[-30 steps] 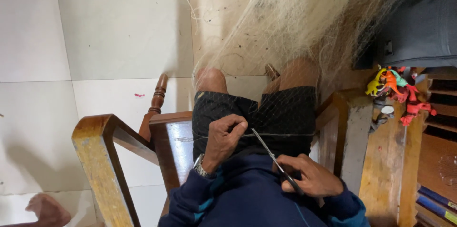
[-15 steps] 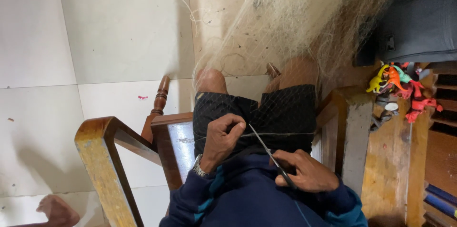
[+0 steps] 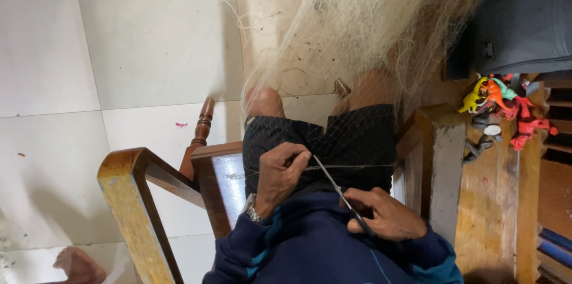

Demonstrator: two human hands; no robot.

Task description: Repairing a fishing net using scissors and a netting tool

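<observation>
Little has changed since a second ago: both hands keep their grip, the view only nudging sideways. Seated in a wooden chair [image 3: 137,200], the person's right hand [image 3: 387,217], at 5 o'clock, closes its fingers round a thin dark netting needle [image 3: 341,196] angled toward 11 o'clock. The left hand [image 3: 283,174], wrist bent, pinches a taut cord [image 3: 363,166] of the pale fishing net [image 3: 363,28] draped over the knees. Farther off, at 2 o'clock, bright plastic toy figures [image 3: 503,102] lie on a wooden bench [image 3: 494,200].
</observation>
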